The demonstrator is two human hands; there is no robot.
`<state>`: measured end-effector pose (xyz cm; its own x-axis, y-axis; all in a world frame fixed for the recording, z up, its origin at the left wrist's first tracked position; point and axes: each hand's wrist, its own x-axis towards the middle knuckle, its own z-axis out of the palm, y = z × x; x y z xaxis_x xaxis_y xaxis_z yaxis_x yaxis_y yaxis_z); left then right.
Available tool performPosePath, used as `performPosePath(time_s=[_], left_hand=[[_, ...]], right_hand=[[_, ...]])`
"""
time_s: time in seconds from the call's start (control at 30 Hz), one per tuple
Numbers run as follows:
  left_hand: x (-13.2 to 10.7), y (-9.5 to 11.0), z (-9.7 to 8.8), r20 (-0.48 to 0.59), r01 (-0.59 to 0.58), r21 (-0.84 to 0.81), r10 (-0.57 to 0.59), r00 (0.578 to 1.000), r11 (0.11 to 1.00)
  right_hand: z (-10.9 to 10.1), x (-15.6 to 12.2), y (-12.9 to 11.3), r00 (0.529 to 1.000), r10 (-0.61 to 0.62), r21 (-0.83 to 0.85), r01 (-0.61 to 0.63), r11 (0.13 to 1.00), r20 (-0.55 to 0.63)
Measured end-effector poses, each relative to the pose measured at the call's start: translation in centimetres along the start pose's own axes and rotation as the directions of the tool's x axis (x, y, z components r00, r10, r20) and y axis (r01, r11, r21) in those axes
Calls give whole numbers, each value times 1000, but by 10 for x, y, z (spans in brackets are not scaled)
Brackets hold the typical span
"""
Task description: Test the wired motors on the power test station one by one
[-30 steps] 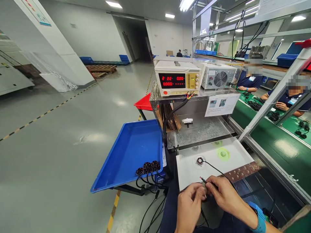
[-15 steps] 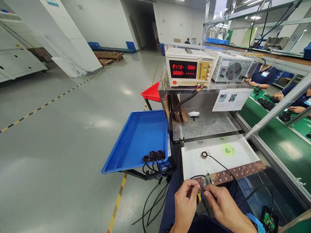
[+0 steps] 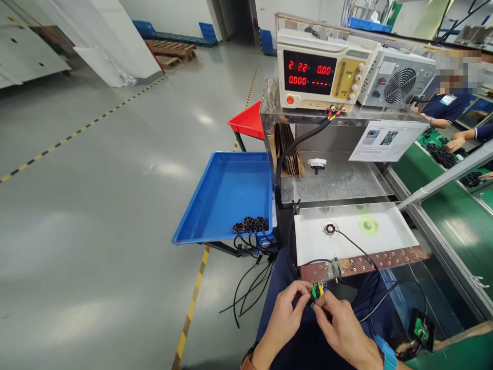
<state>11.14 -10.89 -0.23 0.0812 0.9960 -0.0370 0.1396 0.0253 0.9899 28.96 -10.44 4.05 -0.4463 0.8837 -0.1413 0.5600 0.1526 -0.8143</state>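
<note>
My left hand (image 3: 287, 311) and my right hand (image 3: 339, 324) meet low in the view, with thumbs and fingertips pinched round a small dark cable end, mostly hidden by the fingers. Right at the fingertips are green, yellow and blue clips (image 3: 319, 289), below the brown terminal strip (image 3: 358, 263) with its rows of metal studs. On the white board (image 3: 311, 239) behind the strip sits a small round motor-like part (image 3: 330, 229). Its thin black cable (image 3: 358, 247) runs over the strip toward my right side.
A blue tray (image 3: 227, 185) at left holds several round black parts (image 3: 250, 224), cables hanging over its edge. A power supply (image 3: 319, 72) with red digits stands on the metal shelf behind. An open-cased green circuit board (image 3: 421, 329) lies at lower right. Co-workers sit beyond the green conveyor (image 3: 439, 200).
The camera has tilted down and closer. My hands have shifted slightly left, and the green, yellow and blue clips now show more clearly at my fingertips. The power supply's reading looks different.
</note>
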Motion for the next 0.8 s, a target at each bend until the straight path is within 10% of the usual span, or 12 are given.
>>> performPosePath(time_s=[0.5,0.8], left_hand=[[1,3,7,-17,-156,369,174,985,916],[-7,2,15,69,-264,656,292,954,707]], right_hand=[[1,20,3,970,242,96,-239,966,-19],[3,30,-2,949,309,156,-316,936,67]])
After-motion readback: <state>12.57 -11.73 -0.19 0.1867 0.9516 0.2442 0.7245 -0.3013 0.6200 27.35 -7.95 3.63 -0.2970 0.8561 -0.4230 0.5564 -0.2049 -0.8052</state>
